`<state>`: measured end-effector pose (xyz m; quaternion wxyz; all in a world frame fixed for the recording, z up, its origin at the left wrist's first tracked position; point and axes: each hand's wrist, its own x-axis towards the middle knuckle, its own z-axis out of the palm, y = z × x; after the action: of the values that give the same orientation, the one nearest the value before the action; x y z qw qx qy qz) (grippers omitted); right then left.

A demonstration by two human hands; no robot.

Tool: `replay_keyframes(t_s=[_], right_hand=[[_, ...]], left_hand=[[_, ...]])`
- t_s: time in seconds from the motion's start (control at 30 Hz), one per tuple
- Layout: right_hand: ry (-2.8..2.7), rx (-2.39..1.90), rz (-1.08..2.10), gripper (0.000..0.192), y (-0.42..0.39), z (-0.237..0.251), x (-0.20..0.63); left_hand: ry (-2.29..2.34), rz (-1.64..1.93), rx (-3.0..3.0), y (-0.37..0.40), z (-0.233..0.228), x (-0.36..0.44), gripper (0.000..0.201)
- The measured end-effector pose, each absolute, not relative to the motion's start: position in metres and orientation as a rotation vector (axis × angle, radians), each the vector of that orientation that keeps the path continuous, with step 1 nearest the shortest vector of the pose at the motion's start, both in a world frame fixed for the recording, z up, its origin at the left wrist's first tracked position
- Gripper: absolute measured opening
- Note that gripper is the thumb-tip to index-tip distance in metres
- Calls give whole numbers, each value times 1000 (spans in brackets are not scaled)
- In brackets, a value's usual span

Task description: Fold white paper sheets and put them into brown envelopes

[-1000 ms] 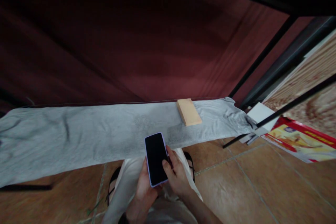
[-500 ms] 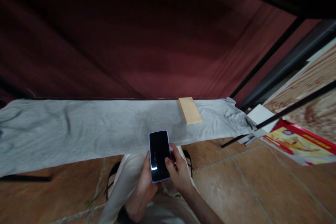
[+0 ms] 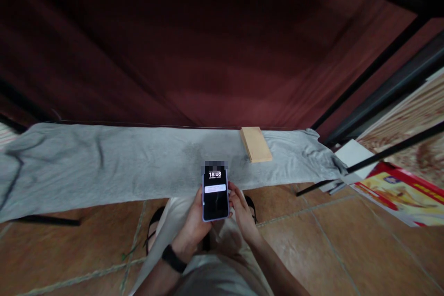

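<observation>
A smartphone in a pale purple case is held upright over my lap, its screen lit with the time 18:08 and a light notification bar. My left hand is closed around the phone's left side and lower back; part of its fingers are hidden behind it. On the phone's right edge rest the bent fingers of my right hand, its thumb off the screen. Beyond the phone, a grey cloth covers a long, narrow surface. A light wooden block, seemingly of stacked boards, lies on the cloth to the right.
A dark red curtain hangs behind the cloth-covered surface. Black metal bars slant at the right. A red and yellow box stands low on the right, near white sheets. Brown tiles form the floor.
The phone's screen has gone from nearly dark to showing the clock and a notification. My right thumb has left the screen. The phone has moved slightly up and right in view.
</observation>
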<state>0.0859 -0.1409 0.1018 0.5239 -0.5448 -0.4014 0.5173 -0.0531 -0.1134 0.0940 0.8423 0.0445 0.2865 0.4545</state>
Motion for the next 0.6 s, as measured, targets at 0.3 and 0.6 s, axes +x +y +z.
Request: replay_keyframes(t_s=[0.3,0.6], right_hand=[[-888,-1237,1319,47,-148,95,83],[-859,-1267,1291,42,-151,90,82]], left_hand=[[654,1060,17,-119,88,-45,32],[674,1062,-24,-122,79,-44,34]])
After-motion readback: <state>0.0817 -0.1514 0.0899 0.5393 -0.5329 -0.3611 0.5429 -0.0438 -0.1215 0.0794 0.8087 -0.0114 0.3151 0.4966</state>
